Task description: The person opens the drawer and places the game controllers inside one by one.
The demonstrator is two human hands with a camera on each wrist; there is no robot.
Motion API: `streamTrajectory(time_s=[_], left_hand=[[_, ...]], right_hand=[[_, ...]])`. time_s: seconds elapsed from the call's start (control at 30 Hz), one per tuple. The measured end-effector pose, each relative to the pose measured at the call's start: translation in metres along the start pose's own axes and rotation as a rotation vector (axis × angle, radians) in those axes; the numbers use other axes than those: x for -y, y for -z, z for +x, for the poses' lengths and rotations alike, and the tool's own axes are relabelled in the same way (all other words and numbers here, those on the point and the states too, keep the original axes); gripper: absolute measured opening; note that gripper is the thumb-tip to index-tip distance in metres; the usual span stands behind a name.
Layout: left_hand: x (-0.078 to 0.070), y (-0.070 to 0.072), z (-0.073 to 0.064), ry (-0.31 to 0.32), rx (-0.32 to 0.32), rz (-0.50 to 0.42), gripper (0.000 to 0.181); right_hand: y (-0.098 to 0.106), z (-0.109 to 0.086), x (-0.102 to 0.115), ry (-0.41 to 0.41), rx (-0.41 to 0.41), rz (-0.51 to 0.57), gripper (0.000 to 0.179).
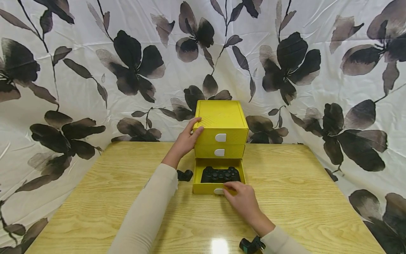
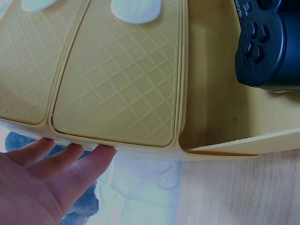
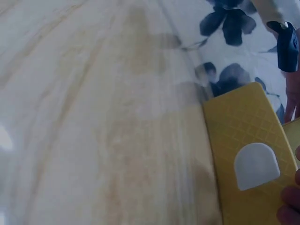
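Observation:
A small yellow three-drawer unit [image 1: 222,114] stands on the table, its bottom drawer [image 1: 204,189] pulled out. Inside that drawer lies a black game controller [image 1: 221,174]. My left hand [image 1: 187,137] rests against the unit's upper left side; in the left wrist view its extended fingers [image 2: 86,166] touch the side edge. My right hand [image 1: 243,199] is at the drawer's front panel, pinching its top rim to the right of the white tab [image 1: 219,191]. At the right edge of the right wrist view, only some fingertips show beside the yellow panel [image 3: 227,122].
Above the open drawer, the two other drawers are closed, with white tabs [image 1: 220,137] on their fronts. A floral cloth [image 1: 203,46] hangs behind the wooden table [image 1: 127,176]. Each wrist carries a black camera [image 1: 185,175].

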State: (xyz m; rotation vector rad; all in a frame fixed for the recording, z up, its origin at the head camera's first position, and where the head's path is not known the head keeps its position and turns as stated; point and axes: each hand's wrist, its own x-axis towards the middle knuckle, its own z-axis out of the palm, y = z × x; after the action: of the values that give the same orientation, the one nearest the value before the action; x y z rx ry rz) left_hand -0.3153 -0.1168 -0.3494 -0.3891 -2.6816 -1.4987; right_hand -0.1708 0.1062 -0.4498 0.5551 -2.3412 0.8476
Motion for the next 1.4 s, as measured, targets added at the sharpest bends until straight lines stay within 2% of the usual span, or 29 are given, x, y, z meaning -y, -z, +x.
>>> streamTrajectory(time_s=[0.27,0.5,0.8,1.1,1.2,1.4], left_hand=[[0.001,-0.001,0.001,-0.009,-0.002,0.003,0.053],[0.000,0.000,0.000,0.005,0.001,0.000,0.053],[0.000,-0.001,-0.001,0.007,0.003,-0.007,0.054],[-0.001,-0.001,-0.001,0.014,0.004,-0.010,0.053],[-0.001,-0.001,-0.001,0.015,0.003,-0.008,0.052],[0.000,-0.001,-0.001,0.002,0.004,-0.004,0.053]], right_hand=[[-0.007,-0.004,-0.003,-0.069,-0.010,0.062,0.013],[-0.011,-0.008,-0.004,-0.171,-0.006,0.149,0.013],[-0.020,-0.013,-0.004,-0.425,0.023,0.345,0.012],[-0.026,-0.015,-0.005,-0.677,0.026,0.484,0.009],[-0.026,-0.016,-0.003,-0.734,0.025,0.542,0.010],[-0.027,-0.016,-0.001,-0.789,0.023,0.606,0.011]])
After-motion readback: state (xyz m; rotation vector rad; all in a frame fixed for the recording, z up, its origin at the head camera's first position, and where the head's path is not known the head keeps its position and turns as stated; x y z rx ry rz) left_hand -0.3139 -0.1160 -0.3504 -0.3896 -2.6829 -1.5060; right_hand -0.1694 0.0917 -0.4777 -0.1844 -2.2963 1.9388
